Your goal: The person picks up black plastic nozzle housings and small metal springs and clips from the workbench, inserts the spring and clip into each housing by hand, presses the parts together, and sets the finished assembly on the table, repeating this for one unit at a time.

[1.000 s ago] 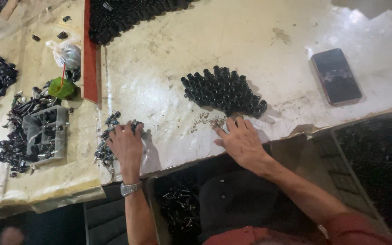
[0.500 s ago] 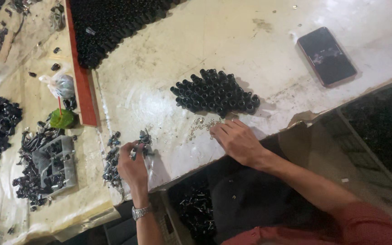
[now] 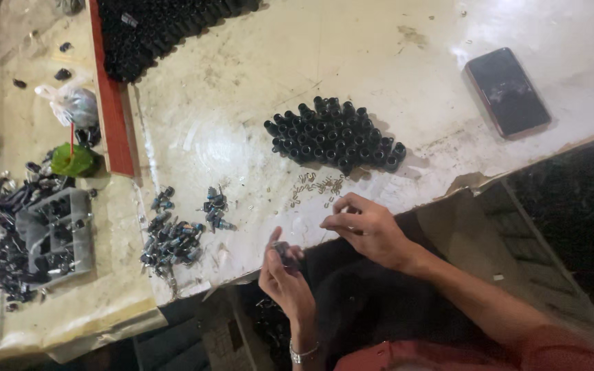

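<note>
Head view: since a second ago both hands have lifted off the pale, scuffed worktable (image 3: 256,82) and drawn together at its near edge — the picking-up phase appears finished and fitting work is in hand. The left hand (image 3: 284,278), then pressed on the loose heap of small dark metal-tipped components (image 3: 173,237), is now raised with fingers curled around one small dark cylindrical part (image 3: 284,251), gripped at the fingertips. The right hand (image 3: 364,228) has its thumb and forefinger pinched nearly closed; whether a tiny clip sits between them cannot be told. Just beyond it lies a scatter of small pale metal clips (image 3: 316,187), and farther back the tight upright cluster of black cylindrical caps (image 3: 335,134) — unchanged. A dark phone (image 3: 507,91) rests well apart.
</note>
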A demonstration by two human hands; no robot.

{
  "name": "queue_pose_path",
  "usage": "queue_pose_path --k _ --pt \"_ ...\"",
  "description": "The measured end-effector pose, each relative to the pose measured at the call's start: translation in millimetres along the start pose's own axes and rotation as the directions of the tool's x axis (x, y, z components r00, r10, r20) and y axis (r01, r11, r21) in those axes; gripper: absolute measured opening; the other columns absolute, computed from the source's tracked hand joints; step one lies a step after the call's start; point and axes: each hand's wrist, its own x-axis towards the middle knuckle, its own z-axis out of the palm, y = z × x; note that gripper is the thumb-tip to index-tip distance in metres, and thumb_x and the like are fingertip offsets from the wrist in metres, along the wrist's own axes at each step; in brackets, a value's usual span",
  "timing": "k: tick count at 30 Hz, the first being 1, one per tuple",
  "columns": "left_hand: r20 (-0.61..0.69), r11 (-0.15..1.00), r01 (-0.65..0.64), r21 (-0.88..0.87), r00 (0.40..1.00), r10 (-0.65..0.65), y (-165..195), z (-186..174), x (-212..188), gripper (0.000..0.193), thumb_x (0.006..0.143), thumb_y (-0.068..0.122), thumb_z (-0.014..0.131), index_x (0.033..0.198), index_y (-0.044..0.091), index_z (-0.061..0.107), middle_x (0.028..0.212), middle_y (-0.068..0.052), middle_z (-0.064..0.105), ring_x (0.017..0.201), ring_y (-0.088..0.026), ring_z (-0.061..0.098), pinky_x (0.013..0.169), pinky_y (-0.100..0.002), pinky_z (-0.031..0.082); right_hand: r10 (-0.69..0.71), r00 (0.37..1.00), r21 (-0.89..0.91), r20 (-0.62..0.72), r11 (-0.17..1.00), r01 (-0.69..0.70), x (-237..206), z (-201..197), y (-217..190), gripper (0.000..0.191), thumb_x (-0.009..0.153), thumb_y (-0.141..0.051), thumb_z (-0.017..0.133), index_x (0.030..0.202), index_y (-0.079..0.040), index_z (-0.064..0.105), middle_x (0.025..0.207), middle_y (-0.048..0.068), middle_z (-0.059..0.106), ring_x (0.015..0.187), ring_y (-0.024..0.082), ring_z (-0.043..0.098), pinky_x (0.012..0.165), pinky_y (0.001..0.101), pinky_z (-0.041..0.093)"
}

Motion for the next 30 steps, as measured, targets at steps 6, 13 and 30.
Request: queue_pose_path --k 6,13,30 --pt "0.048 0.984 0.042 0.175 0.998 -0.051 12.8 11.9 -14.8 0.027 0.098 0.004 0.060 0.122 -0.006 0.067 0.101 -0.004 0.069 0.096 -0.013 0.067 0.090 -0.028 0.056 0.368 0.929 0.262 0.033 0.894 -0.363 -15.3 4.9 -7.2 0.016 0.091 0.003 0.072 0.103 -0.007 0.075 0.096 0.000 0.073 0.072 0.004 0.060 0.062 0.0199 0.050" --pt "0.388 0.566 -0.579 0.587 0.815 0.431 22.0 11.9 -10.9 0.031 0.078 -0.002 0.085 0.107 0.001 0.075 0.092 -0.007 0.073 0.087 -0.023 0.065 0.080 -0.033 0.055 0.464 0.882 0.382 0.077 0.804 -0.457 -31.8 16.9 -10.5 0.025 0.090 0.000 0.075 0.114 -0.006 0.073 0.093 -0.001 0.076 0.076 0.002 0.062 0.063 0.0175 0.049" --pt "0.646 0.170 -0.838 0.518 0.514 0.564 44.0 19.0 -30.2 0.032 0.087 0.004 0.078 0.118 -0.002 0.072 0.105 -0.010 0.073 0.095 -0.024 0.064 0.087 -0.042 0.050 0.360 0.931 0.337 0.062 0.870 -0.359 -32.3 1.7 -36.0 0.007 0.088 0.000 0.076 0.094 -0.004 0.075 0.102 0.003 0.078 0.071 -0.001 0.059 0.055 0.0151 0.044"
